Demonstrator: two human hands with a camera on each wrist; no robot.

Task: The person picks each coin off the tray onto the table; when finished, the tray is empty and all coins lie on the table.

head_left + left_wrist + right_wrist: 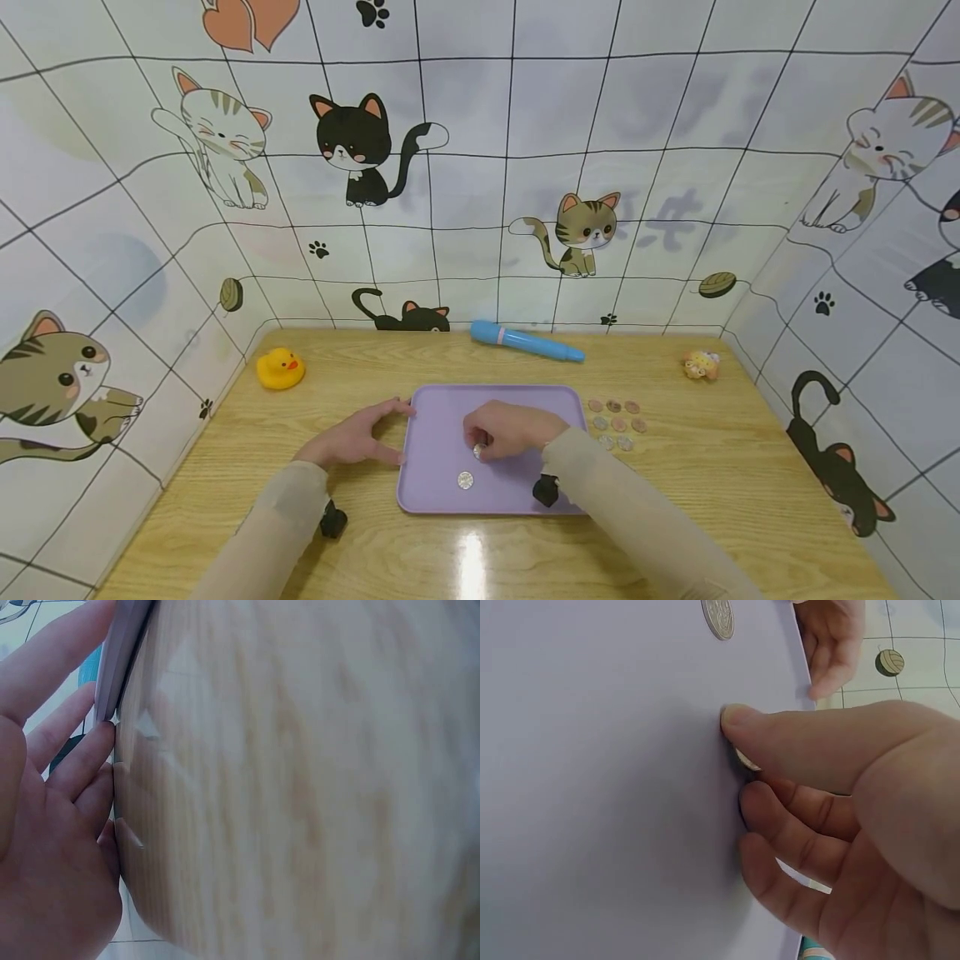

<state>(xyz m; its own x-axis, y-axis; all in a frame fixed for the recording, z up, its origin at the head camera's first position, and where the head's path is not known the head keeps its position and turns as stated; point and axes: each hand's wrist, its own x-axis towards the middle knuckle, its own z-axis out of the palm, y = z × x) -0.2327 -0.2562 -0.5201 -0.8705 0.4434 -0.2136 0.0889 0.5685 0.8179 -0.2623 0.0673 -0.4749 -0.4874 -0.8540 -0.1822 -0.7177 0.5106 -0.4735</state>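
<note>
A lilac tray [438,425] lies on the wooden table. At its left rim is my left hand [358,437], thumb and fingers spread and touching the edge; the left wrist view shows the fingers [82,761] fairly straight beside it. Over the middle of the tray, my right hand [510,429] pinches a silver coin [477,451] low at the tray's surface. In the right wrist view only a sliver of that coin [746,760] shows under the thumb. A second silver coin [465,480] lies flat on the tray, nearer the front.
Right of the tray, several copper and silver coins [618,424] lie in rows on the table. Behind the tray is a blue marker-shaped object [527,342]. A yellow rubber duck [281,368] sits back left, a small figurine [701,364] back right. Cat-patterned walls enclose the table.
</note>
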